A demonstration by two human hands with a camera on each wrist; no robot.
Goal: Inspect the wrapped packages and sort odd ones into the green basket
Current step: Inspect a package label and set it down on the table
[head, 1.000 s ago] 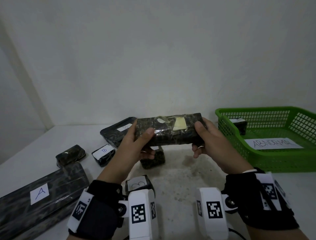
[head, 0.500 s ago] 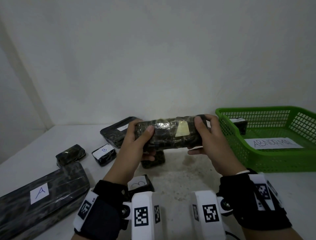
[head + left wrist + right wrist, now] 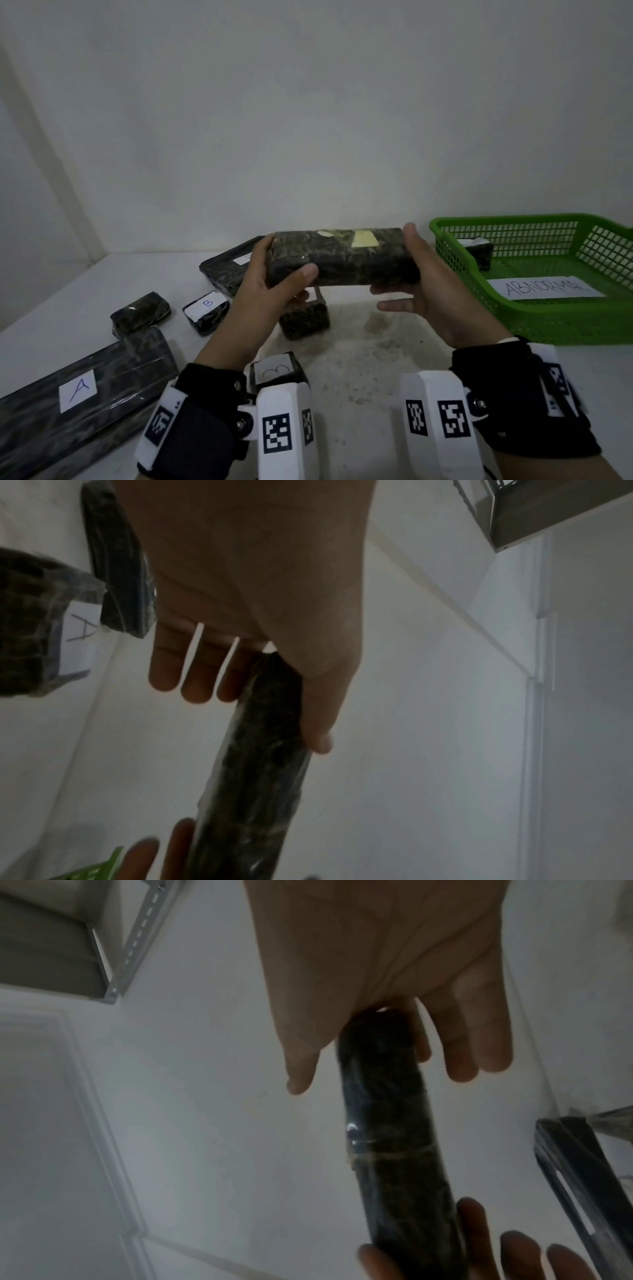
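Observation:
I hold a long dark wrapped package [image 3: 342,260] level above the table, between both hands. A yellowish tape patch [image 3: 364,238] shows on its upper face. My left hand [image 3: 291,284] grips the left end, thumb on the near face and fingers behind. My right hand [image 3: 416,270] grips the right end, thumb on top and fingers underneath. The wrist views show the package [image 3: 267,750] [image 3: 387,1110] pinched between thumb and fingers. The green basket [image 3: 513,308] stands at the right, holding an "ABNORMAL" label [image 3: 544,286] and one small wrapped package [image 3: 479,251].
On the white table lie a long package labelled A [image 3: 78,397], a small one labelled B [image 3: 205,310], an unlabelled small one [image 3: 140,310], one marked 3 [image 3: 277,370], a small block [image 3: 305,317] beneath my hands, and a long package [image 3: 229,270] at the back.
The package has rolled in my hands, so the taped face that faced me now points upward. My right thumb has shifted to the top edge.

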